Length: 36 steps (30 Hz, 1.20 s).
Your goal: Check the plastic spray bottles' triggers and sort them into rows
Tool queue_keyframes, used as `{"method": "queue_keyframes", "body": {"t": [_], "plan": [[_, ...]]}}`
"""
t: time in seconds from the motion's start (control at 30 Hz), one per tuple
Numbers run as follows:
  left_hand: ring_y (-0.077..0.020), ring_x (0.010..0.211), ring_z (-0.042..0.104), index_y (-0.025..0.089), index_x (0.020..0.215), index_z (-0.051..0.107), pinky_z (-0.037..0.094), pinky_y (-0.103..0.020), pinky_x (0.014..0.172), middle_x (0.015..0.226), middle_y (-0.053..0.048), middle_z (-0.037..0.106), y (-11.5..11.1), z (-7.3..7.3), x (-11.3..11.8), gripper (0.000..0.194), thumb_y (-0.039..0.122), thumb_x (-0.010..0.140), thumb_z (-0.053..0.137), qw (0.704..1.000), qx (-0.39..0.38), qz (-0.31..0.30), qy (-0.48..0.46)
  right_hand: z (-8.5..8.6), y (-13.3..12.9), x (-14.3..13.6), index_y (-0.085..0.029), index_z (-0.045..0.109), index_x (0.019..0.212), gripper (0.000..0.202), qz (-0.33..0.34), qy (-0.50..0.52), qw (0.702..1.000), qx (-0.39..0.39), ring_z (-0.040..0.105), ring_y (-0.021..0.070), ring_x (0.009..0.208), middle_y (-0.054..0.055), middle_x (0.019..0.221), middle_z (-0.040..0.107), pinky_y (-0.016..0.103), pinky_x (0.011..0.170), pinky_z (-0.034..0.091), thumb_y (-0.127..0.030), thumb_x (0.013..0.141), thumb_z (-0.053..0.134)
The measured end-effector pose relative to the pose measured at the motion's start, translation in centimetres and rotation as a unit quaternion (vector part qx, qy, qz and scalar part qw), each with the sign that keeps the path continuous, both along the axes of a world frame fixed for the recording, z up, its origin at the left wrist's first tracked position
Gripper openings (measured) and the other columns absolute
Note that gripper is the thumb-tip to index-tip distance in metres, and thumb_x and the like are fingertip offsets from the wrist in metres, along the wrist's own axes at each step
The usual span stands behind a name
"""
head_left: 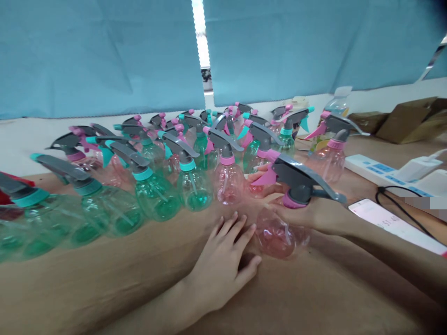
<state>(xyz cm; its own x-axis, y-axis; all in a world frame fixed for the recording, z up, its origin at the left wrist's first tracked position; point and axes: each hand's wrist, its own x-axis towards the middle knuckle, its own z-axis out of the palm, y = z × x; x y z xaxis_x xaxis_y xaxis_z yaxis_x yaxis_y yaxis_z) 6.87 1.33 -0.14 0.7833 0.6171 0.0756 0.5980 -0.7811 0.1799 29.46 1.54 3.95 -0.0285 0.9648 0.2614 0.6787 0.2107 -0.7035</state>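
Left of the lying pink bottle (275, 237), rests open left hand (225, 258) on worktop (331, 288); beyond bottle's edge, extends right hand (275, 191); cannot tell grip.

Left hand (221, 265): back up, just left of the nearest pink bottle (274, 239), fingers (228, 225) spread, thumb held apart (index tip close to the bottle; contact unclear). Right forearm (377, 251) extends behind the bottle, right hand (274, 190) beyond it, partly hidden, grip unreadable.
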Motion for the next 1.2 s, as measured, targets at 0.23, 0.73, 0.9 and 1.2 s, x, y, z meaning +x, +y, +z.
{"method": "queue_keyframes", "body": {"t": [0.23, 0.73, 0.9, 1.2], "plan": [[-0.0299, 0.136, 0.032, 0.017, 0.134, 0.049, 0.026, -0.053, 0.110, 0.147, -0.011, 0.038, 0.0, 0.0, 0.0, 0.049, 0.042, 0.093, 0.052, 1.000, 0.000, -0.001, 0.002, 0.5, -0.4, -0.2, -0.026, 0.062, 0.072, 0.016, -0.025, -0.010, 0.999, -0.040, 0.065, 0.0212, 0.067, -0.001, 0.061, 0.064, 0.034, 0.064, 0.053, -0.042, 0.076, 0.059], [-0.0298, 0.136, 0.032, 0.017, 0.134, 0.049, 0.026, -0.053, 0.110, 0.147, -0.011, 0.038, 0.1, 0.1, 0.1, 0.049, 0.043, 0.093, 0.051, 1.000, 0.001, 0.000, 0.006, 1.4, -1.4, -0.4, -0.024, 0.061, 0.068, 0.014, -0.052, 0.006, 0.997, -0.056, 0.065, 0.0214, 0.070, -0.001, 0.071, 0.069, 0.033, 0.063, 0.052, -0.036, 0.075, 0.060], [-0.0303, 0.136, 0.033, 0.017, 0.133, 0.050, 0.027, -0.053, 0.109, 0.147, -0.011, 0.039, 0.0, 0.1, 0.1, 0.048, 0.042, 0.092, 0.053, 1.000, -0.004, 0.002, -0.002, 1.0, -0.9, -0.2, -0.026, 0.065, 0.076, 0.010, -0.027, 0.020, 0.998, -0.051, 0.067, 0.0228, 0.074, -0.001, 0.070, 0.069, 0.035, 0.071, 0.053, -0.033, 0.074, 0.059], [-0.0291, 0.136, 0.032, 0.017, 0.134, 0.049, 0.026, -0.053, 0.110, 0.148, -0.010, 0.038, 0.1, 0.0, 0.1, 0.048, 0.042, 0.093, 0.051, 1.000, 0.002, 0.000, 0.009, 0.8, -0.5, -0.5, -0.027, 0.066, 0.088, 0.018, -0.019, 0.016, 0.998, -0.051, 0.067, 0.0234, 0.071, 0.000, 0.074, 0.071, 0.038, 0.071, 0.053, -0.035, 0.074, 0.060]]}}
